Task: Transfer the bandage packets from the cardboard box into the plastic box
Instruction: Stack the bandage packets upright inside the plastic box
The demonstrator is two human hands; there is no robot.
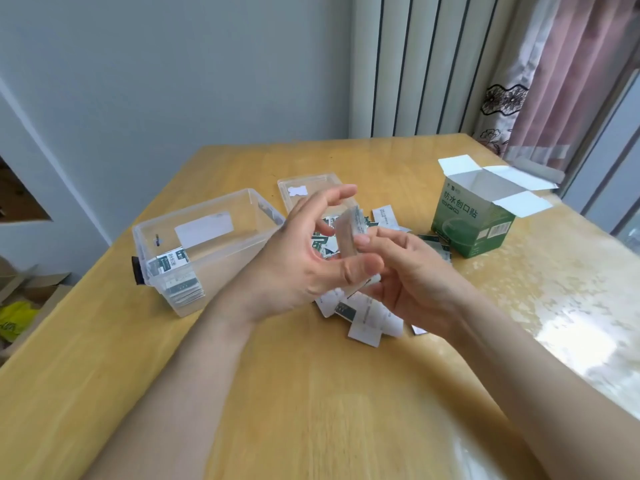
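Observation:
A stack of bandage packets (348, 237) stands on edge in the air above the table, held between both hands. My left hand (311, 251) grips it with the thumb along the near side, and my right hand (412, 268) holds it from the right and below. Several loose green-and-white packets (363, 317) lie scattered on the table beneath the hands. The clear plastic box (207, 216) sits to the left, with a stack of packets (176, 275) in its near corner. The green cardboard box (474, 220) stands open at the right.
The clear lid (311, 188) of the plastic box lies flat behind the hands. The wooden table (311, 393) has a glossy cover. A radiator and a pink curtain stand behind the table's far right edge. Cardboard and a yellow bag lie on the floor at left.

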